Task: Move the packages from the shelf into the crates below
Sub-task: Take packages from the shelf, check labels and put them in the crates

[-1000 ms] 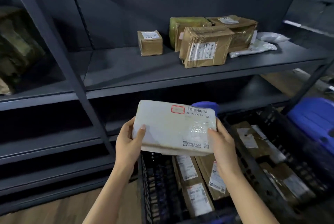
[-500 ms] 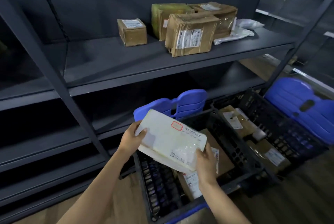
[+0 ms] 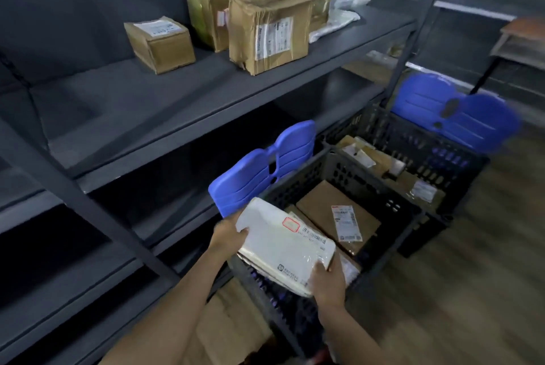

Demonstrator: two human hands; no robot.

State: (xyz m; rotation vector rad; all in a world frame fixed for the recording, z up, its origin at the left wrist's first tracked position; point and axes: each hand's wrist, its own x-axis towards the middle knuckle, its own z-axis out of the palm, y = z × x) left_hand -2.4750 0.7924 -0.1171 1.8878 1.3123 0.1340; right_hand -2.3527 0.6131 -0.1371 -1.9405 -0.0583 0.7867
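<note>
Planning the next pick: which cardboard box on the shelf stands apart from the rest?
The smallest box, leftmost; the three bigger boxes crowd together to its right.

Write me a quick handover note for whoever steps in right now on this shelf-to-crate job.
Left hand and right hand: both grip the white package by opposite ends, over the near crate, not yet released.
Done: brown parcels already lie in the near crate and the far crate.
Left: set this one down, then clear the shelf: four cardboard boxes and some white bags.
</note>
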